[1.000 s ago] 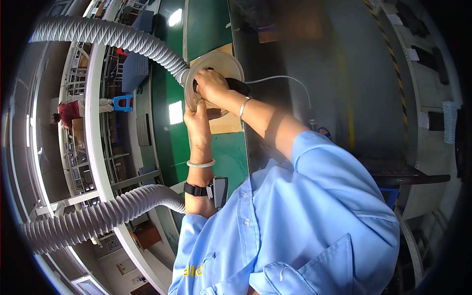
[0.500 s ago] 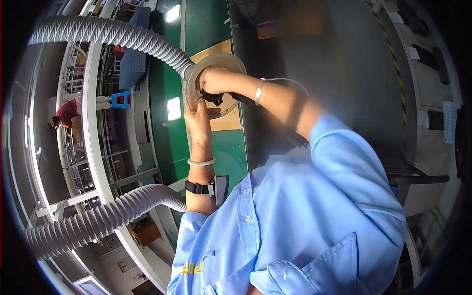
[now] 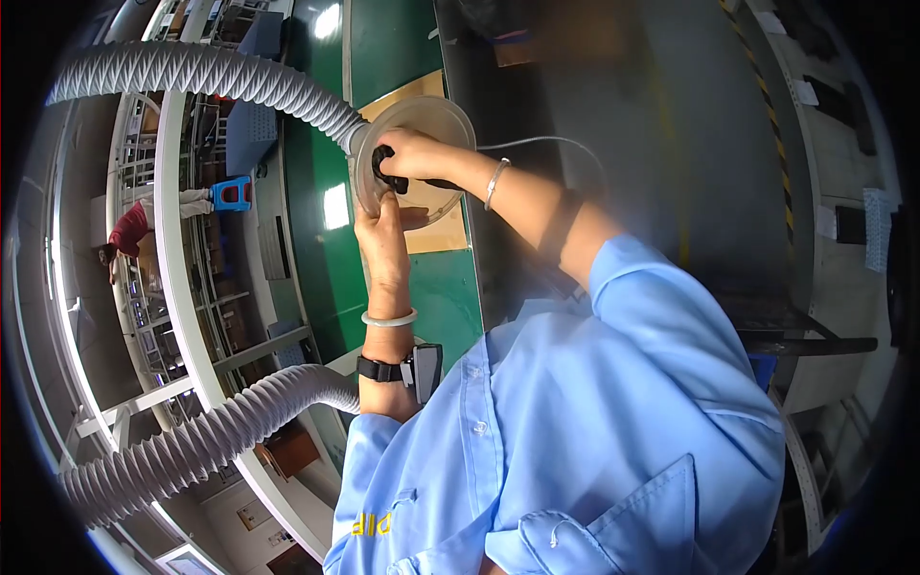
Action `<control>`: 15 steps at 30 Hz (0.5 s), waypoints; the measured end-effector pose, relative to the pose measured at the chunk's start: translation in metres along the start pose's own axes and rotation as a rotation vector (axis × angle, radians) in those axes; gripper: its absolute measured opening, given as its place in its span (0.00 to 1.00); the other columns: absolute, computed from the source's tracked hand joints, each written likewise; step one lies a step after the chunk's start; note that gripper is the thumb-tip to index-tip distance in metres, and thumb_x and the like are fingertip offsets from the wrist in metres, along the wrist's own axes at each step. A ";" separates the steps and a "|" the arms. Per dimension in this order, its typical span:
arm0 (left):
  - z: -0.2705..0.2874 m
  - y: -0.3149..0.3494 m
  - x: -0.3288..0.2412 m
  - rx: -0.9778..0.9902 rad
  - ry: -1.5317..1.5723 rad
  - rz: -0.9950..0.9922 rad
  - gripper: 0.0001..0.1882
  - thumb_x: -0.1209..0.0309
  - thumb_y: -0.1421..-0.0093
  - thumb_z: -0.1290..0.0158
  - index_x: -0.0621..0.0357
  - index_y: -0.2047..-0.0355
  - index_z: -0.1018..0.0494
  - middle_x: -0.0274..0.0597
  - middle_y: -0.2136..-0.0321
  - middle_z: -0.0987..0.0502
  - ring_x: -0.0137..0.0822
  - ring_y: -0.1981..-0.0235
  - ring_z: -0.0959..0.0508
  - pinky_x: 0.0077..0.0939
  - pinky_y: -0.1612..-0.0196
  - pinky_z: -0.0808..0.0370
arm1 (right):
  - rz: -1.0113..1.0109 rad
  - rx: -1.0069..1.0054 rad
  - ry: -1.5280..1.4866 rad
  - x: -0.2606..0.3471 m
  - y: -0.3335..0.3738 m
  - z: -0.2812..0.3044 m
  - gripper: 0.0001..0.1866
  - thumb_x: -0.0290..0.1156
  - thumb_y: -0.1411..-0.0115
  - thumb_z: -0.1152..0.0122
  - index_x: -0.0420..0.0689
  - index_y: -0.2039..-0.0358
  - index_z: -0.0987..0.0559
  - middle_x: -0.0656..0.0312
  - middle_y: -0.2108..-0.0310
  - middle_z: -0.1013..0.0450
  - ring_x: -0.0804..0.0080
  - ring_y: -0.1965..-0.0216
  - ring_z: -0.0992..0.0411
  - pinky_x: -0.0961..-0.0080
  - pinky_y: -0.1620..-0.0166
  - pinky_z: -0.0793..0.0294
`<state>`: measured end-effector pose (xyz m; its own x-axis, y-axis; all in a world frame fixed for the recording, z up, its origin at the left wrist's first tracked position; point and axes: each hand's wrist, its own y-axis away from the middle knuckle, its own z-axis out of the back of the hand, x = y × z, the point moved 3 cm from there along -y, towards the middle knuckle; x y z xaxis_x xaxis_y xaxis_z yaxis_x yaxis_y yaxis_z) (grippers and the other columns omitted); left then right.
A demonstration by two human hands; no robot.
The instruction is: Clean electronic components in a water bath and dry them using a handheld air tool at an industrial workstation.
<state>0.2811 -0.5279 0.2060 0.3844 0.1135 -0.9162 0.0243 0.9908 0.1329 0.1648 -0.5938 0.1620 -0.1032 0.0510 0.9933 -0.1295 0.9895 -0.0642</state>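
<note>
A round translucent hood [image 3: 464, 119] stands over the bench at the end of a grey ribbed hose [image 3: 206, 72]. Within its rim my right hand [image 3: 418, 153] is closed round a small black piece [image 3: 386, 168], whose kind I cannot make out. Just below it is my left hand [image 3: 385, 235], thumb raised by the black piece and fingers bent beneath the hood's edge; anything between them is hidden. My left wrist carries a white bangle [image 3: 389, 318] and a black strap with a grey box [image 3: 426, 372]. A bracelet [image 3: 496, 182] circles my right wrist.
Under the hood a tan board [image 3: 443, 238] lies on the green bench top [image 3: 441, 297]. A second ribbed hose [image 3: 211, 422] runs in at lower left. A pale thin cord [image 3: 546, 139] arches beyond my right wrist. Far left, a person in red [image 3: 129, 228] is near a blue stool [image 3: 232, 194].
The black piece has shifted up and left inside the hood, and my right hand has turned with it. My left hand stays nearly in place. More of the pale cord shows.
</note>
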 end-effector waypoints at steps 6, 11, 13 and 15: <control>-0.009 0.000 -0.002 -0.032 0.051 0.001 0.15 0.75 0.41 0.57 0.66 0.53 0.37 0.51 0.71 0.25 0.44 0.82 0.22 0.33 0.77 0.21 | -0.088 0.238 0.564 0.013 0.001 0.002 0.17 0.29 0.54 0.46 0.46 0.60 0.22 0.53 0.64 0.25 0.57 0.61 0.27 0.66 0.57 0.29; -0.011 -0.001 0.001 -0.029 0.069 0.040 0.16 0.75 0.42 0.57 0.66 0.53 0.37 0.50 0.68 0.26 0.44 0.83 0.22 0.32 0.78 0.21 | -0.133 0.358 0.789 0.005 0.027 0.017 0.17 0.28 0.55 0.47 0.47 0.62 0.21 0.54 0.66 0.24 0.56 0.63 0.26 0.66 0.58 0.29; -0.008 -0.001 -0.003 -0.048 0.043 0.071 0.16 0.75 0.42 0.58 0.66 0.53 0.37 0.49 0.69 0.26 0.44 0.83 0.22 0.32 0.78 0.20 | -0.232 0.368 0.581 0.003 0.051 0.037 0.17 0.28 0.54 0.49 0.47 0.62 0.21 0.53 0.64 0.25 0.57 0.62 0.27 0.67 0.57 0.29; -0.005 -0.006 -0.001 -0.046 0.040 0.073 0.15 0.76 0.42 0.57 0.66 0.54 0.37 0.49 0.68 0.26 0.43 0.83 0.22 0.32 0.79 0.21 | -0.123 0.231 0.540 0.000 0.060 0.043 0.16 0.27 0.53 0.49 0.46 0.62 0.22 0.54 0.63 0.25 0.57 0.61 0.27 0.67 0.57 0.29</control>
<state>0.2756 -0.5337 0.2041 0.3468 0.1870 -0.9191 -0.0450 0.9821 0.1828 0.1144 -0.5400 0.1539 0.4340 0.0592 0.8990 -0.3258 0.9406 0.0953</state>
